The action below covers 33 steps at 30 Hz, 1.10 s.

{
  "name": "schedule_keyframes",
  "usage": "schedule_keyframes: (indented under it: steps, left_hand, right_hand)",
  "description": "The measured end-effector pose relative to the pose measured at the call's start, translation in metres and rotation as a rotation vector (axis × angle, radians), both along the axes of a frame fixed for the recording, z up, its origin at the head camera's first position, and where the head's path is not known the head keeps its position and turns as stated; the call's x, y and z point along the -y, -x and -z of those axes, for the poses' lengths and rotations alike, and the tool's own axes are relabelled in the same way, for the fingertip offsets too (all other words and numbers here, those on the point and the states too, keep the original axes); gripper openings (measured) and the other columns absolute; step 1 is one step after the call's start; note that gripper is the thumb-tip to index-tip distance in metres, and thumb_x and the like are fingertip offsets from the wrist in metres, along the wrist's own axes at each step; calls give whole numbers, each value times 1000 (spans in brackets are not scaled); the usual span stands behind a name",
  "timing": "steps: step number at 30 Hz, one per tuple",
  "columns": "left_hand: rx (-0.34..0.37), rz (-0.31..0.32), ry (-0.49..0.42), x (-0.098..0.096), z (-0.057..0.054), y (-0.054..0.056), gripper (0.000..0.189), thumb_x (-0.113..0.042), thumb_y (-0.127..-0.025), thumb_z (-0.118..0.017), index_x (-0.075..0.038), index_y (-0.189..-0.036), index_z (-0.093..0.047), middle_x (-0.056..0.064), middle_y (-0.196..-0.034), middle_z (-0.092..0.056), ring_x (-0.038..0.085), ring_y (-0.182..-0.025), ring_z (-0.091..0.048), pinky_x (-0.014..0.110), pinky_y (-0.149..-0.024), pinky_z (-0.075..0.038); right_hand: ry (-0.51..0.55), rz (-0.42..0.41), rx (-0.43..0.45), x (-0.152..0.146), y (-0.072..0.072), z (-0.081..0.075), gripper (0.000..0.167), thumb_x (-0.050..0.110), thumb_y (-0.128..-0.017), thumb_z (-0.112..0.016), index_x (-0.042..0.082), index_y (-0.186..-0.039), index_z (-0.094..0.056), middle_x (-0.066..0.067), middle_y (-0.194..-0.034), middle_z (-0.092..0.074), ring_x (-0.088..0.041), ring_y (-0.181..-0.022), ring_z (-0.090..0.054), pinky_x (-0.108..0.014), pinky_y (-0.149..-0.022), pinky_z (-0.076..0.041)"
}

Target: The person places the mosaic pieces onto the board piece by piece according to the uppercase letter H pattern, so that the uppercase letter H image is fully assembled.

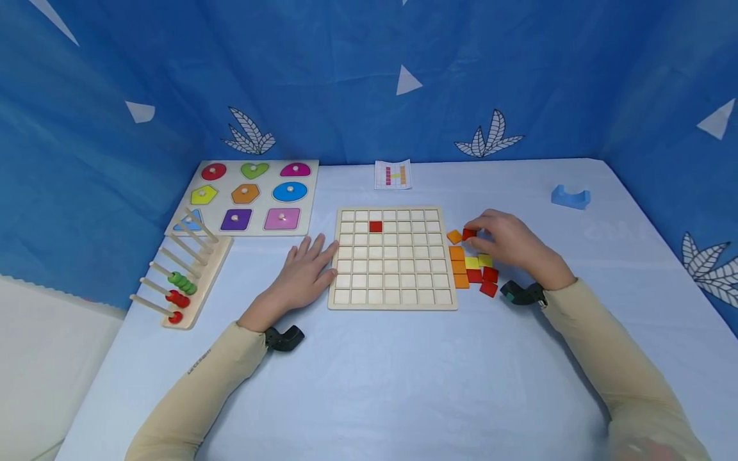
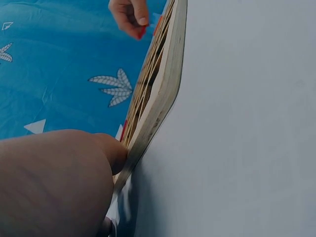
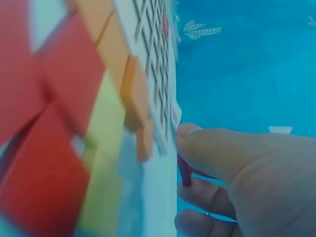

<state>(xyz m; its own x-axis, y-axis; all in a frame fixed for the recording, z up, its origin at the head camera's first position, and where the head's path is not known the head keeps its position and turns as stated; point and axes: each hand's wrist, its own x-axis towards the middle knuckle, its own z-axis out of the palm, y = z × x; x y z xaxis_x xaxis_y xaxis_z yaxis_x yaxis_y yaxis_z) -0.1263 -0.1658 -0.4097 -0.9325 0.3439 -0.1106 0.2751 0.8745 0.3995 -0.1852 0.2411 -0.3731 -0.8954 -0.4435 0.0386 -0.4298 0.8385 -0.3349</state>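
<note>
My right hand (image 1: pixel 510 240) pinches a red square tile (image 3: pixel 183 170) between thumb and fingers, to the right of the wooden grid board (image 1: pixel 392 308). Spread out flat, my left hand (image 1: pixel 302 272) rests with its thumb and fingertips at the board's left edge; in the left wrist view the thumb (image 2: pixel 112 153) lies against that edge. One red tile (image 1: pixel 376 226) sits in a cell of the second row from the top, third from the left. Loose orange tiles (image 1: pixel 457 253), yellow tiles (image 1: pixel 485 260) and red tiles (image 1: pixel 489 290) lie along the board's right side.
A small printed card (image 1: pixel 393 175) with a coloured pattern lies behind the board. Back left is a knobbed shape puzzle (image 1: pixel 265 192), with a pegged bead rack (image 1: pixel 198 298) in front of it. A blue notched block (image 1: pixel 571 198) stands at the back right.
</note>
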Motion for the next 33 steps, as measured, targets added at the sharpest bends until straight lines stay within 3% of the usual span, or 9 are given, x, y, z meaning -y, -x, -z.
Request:
schedule_keyframes:
  steps: [8, 18, 27, 33]
  left_hand:
    - [-9, -2, -2, 1, 5, 1, 63, -35, -104, -45, -12, -161, -30, 21, -170, -17, 47, -158, -4, 69, -124, -6]
    - [-11, -2, 7, -1, 0, 0, 63, -35, -105, -46, -12, -161, -31, 21, -170, -18, 47, -158, -5, 69, -124, -7]
    - [-9, 1, 10, -1, 0, 0, 63, -36, -105, -45, -13, -161, -30, 20, -170, -17, 46, -159, -4, 68, -124, -6]
    - [-10, 0, 5, 1, 1, 0, 63, -36, -105, -45, -13, -161, -31, 20, -170, -18, 46, -159, -4, 69, -124, -6]
  right_hand:
    - [16, -91, 15, 31, 12, -4, 31, 19, -92, -76, 2, -118, -74, -13, -101, -69, -24, -84, -57, -37, -75, -51]
    - [17, -141, 35, 75, 26, -4, 36, 25, -92, -77, 5, -122, -74, -11, -101, -68, -22, -81, -54, -33, -71, -45]
    - [43, -238, 25, 107, 31, -6, 33, 23, -93, -76, 5, -120, -74, -11, -97, -67, -21, -78, -53, -34, -70, -44]
    - [33, -258, 17, 125, 30, -5, 32, 23, -93, -75, 7, -120, -75, -10, -99, -70, -20, -79, -54, -34, -69, -46]
